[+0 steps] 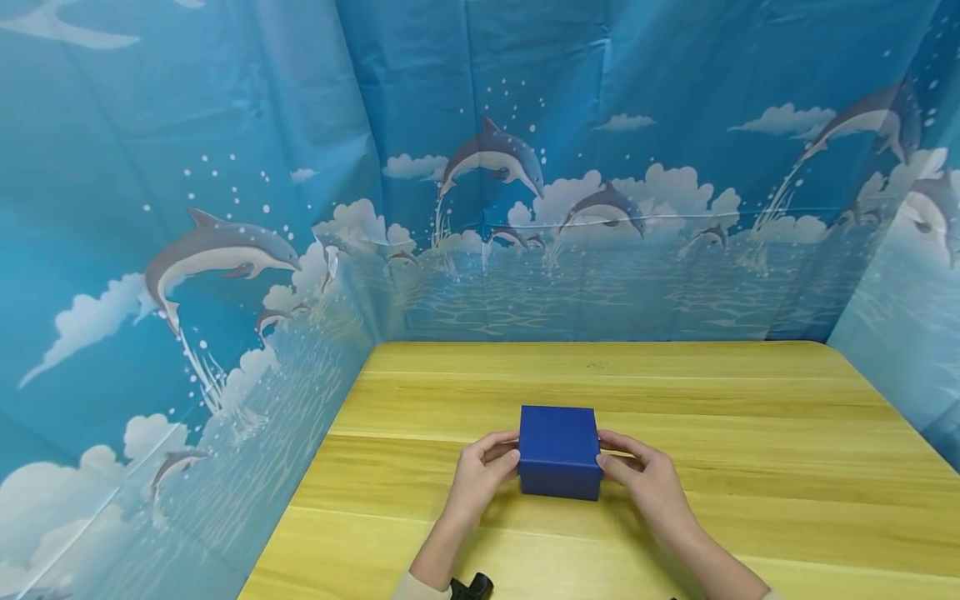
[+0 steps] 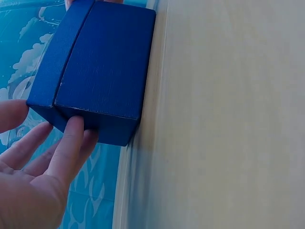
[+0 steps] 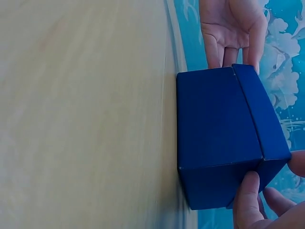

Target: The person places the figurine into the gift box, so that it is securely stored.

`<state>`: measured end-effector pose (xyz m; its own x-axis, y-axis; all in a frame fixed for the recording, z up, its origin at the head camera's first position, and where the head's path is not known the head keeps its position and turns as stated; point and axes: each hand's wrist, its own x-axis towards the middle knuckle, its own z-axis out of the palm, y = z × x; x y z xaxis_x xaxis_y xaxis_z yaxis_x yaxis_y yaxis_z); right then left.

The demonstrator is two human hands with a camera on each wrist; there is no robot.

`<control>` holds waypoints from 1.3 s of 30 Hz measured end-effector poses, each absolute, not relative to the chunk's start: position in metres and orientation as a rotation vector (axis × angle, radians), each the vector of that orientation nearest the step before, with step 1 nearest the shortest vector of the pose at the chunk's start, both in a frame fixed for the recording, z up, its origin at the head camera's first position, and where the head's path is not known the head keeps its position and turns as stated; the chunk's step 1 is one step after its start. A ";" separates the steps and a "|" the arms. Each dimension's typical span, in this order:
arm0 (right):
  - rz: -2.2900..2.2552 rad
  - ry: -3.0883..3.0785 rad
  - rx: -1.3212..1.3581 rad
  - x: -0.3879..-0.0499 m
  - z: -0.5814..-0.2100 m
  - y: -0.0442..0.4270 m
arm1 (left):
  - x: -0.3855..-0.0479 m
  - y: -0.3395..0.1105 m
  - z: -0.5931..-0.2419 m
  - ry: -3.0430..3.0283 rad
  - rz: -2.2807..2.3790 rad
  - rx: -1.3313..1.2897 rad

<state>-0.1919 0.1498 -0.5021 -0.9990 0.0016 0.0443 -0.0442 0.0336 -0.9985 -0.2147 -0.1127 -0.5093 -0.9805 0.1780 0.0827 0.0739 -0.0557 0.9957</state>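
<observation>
A small dark blue box [image 1: 557, 437] stands on the wooden table, its flat top facing up. A thin seam separates its lid [image 3: 261, 112] from the lower body [image 2: 102, 59]. My left hand [image 1: 480, 471] holds the left side, thumb near the lid's front corner and fingers against the side face. On the opposite side my right hand [image 1: 645, 475] holds the box in much the same way, with fingertips on the side by the seam. Whatever the box contains is hidden. Both palms stay apart from its sides.
The yellow wood-grain table [image 1: 750, 433] extends around the box on every side. Blue curtains [image 1: 480, 67] printed with dolphins hang behind the table and at its left and right. A black strap device [image 1: 472, 586] shows at the left wrist.
</observation>
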 end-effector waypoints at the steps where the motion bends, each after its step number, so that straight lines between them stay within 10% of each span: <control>1: 2.157 -2.238 0.046 -0.191 -0.502 0.150 | -0.214 -0.113 -0.509 2.106 2.215 0.279; 39: 2.129 -2.326 0.061 -0.196 -0.512 0.156 | -0.217 -0.109 -0.516 2.178 2.027 0.174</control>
